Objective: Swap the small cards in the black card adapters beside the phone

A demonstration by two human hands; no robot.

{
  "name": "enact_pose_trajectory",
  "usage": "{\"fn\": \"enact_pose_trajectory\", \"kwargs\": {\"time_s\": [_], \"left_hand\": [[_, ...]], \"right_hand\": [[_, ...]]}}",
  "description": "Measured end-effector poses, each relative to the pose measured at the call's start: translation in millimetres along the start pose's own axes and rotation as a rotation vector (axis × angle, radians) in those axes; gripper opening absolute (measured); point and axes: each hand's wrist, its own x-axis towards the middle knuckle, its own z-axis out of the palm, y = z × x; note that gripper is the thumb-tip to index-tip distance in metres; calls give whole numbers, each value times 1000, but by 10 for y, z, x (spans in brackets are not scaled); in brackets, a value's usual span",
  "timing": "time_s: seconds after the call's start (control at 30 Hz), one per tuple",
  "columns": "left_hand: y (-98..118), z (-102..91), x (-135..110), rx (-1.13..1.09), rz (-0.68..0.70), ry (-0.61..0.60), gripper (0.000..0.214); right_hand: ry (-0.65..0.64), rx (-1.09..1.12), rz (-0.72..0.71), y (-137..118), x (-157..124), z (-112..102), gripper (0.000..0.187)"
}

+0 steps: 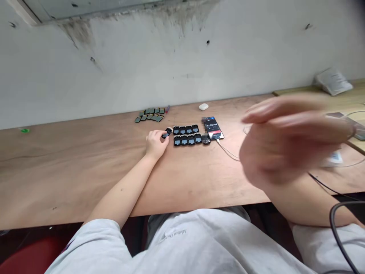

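My left hand (156,144) rests on the wooden table, its thumb and fingers closed on a small black casing (167,133) with a grey-blue panel. Just right of it lie two rows of similar black casings (184,140), set side by side. The last piece of the nearer row (205,140) looks different, without the grey-blue panel. Close to the camera, my right hand (288,140) is raised over the table's right side. Motion smears its fingers, and no held thing can be made out.
Several flat grey-green pieces (151,115) lie near the wall beside a small screwdriver-like tool (167,109). A phone (213,128) showing a timer has a white cable (228,153). Behind it sits a white earbud case (203,107). A black cable (332,189) crosses the right side.
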Motion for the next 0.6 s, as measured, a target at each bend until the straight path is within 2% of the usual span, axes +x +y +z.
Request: {"fn": "enact_pose_trajectory", "kwargs": {"time_s": [0.03,0.1,0.13,0.23,0.27,0.4,0.6], "left_hand": [[1,6,11,36,-35,-27,19],[12,17,28,105,-97,-78,24],[20,24,36,140,-125,-103,25],[42,44,53,237,-166,-181,27],[49,51,55,265,-171,-203,27],[79,81,45,343,-154,-232,31],[171,121,24,399,-61,-199,38]], "right_hand": [[62,-10,-91,91,-111,127,29],[-126,-142,-107,324,-386,357,22],[-230,-233,-65,456,-537,447,21],[-516,-420,25,804,-934,608,16],[-566,-482,75,878,-1025,634,14],[-692,-610,213,956,-1159,701,19],[-716,-783,359,909,-1148,787,26]]}}
